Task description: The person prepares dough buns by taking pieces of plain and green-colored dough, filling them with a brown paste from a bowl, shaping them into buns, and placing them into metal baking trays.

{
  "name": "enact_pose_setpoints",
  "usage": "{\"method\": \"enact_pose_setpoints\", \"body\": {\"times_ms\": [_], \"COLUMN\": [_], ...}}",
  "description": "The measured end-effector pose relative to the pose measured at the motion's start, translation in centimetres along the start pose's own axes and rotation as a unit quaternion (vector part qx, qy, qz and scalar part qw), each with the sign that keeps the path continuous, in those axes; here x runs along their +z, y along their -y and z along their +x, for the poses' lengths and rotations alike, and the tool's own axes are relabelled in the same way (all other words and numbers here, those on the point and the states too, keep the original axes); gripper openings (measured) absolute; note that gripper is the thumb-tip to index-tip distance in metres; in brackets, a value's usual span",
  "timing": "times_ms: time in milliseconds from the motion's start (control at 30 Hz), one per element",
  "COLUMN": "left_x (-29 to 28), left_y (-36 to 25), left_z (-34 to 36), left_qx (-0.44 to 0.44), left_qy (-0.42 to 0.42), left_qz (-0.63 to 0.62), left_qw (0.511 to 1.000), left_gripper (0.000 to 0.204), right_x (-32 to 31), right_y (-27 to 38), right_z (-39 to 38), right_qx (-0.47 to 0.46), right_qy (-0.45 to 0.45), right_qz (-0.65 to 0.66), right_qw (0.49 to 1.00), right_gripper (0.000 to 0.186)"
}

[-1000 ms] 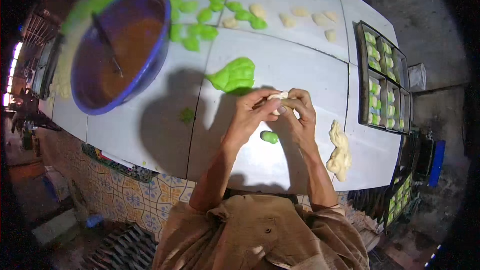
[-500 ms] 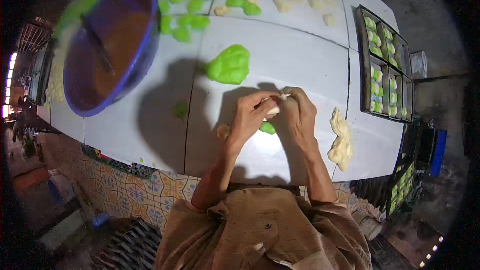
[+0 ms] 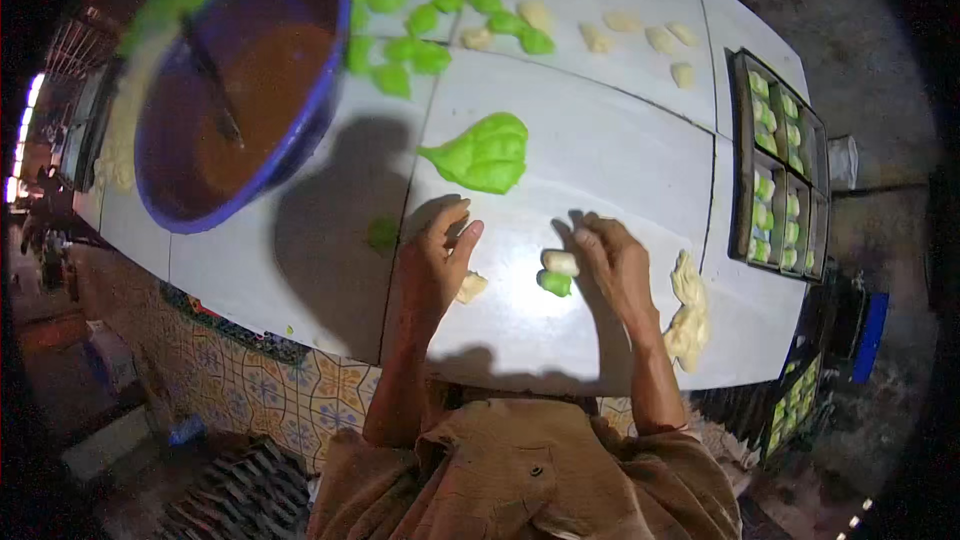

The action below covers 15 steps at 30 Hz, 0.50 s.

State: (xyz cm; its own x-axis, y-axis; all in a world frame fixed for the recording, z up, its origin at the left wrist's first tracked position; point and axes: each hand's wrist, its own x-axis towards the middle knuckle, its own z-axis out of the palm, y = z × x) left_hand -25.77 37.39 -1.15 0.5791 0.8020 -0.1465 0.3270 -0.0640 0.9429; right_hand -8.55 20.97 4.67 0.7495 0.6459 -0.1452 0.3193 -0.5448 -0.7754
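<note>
Dough pieces: a pale piece (image 3: 560,262) and a green piece (image 3: 555,283) lay touching on the table (image 3: 600,170), at the right hand (image 3: 612,265).
Right hand: fingers were curled beside them, nothing gripped.
Left hand (image 3: 435,265): held open, flat, empty; a pale scrap (image 3: 470,287) lay beside it.
Technique: the two pieces were best pressed together evenly, gently.
Nearby: green lump (image 3: 485,153), blue bowl (image 3: 235,90), filled tray (image 3: 778,175).
</note>
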Motion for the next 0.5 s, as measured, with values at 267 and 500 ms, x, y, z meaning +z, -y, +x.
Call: {"method": "enact_pose_setpoints", "body": {"times_ms": [267, 500], "left_x": [-1.8, -1.9], "left_y": [-1.8, -2.8], "left_z": [5.3, 10.5], "left_qx": [0.135, 0.211], "left_qy": [-0.093, -0.072], "left_qz": [0.140, 0.249], "left_qw": [0.977, 0.943], "left_gripper": [0.029, 0.033], "right_x": [4.1, 8.1], "right_y": [5.8, 5.2], "right_z": [12.6, 19.0], "right_qx": [-0.215, -0.467], "right_qy": [0.088, 0.148], "right_qz": [-0.116, -0.194], "right_qw": [0.966, 0.850], "right_gripper": [0.030, 0.028]}}
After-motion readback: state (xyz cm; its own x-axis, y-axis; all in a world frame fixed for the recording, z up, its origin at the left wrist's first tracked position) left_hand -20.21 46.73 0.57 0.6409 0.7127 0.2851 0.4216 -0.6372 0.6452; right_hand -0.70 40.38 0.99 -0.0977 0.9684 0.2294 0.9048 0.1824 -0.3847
